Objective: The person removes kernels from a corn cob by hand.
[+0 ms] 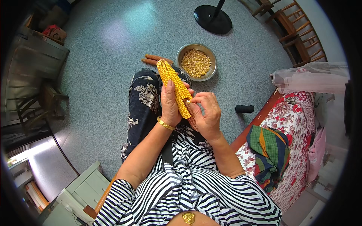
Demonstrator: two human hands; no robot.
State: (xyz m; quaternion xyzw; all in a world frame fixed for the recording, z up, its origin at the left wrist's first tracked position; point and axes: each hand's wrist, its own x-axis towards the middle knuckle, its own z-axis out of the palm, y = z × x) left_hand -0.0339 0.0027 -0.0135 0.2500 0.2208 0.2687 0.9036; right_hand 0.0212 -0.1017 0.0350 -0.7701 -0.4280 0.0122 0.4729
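Observation:
A partly shelled ear of yellow corn (174, 82) slants over my lap, its lower right side showing bare reddish cob. My left hand (170, 103) is wrapped around it, with the thumb along the kernels. The fingertips of my right hand (206, 113) pinch a small pale kernel (188, 101) at the edge of the bared part. Just beyond my knees, a steel bowl (214, 69) on the floor holds loose corn kernels (195, 62). Bare reddish-brown corn cobs (150, 61) lie on the floor left of the bowl.
A round black stand base (213, 19) is on the floor beyond the bowl. At right are a black padded bar (244, 109) and a bed with a floral cover (278, 118) and green plaid cloth (264, 144). Wooden chairs (294, 28) stand at upper right.

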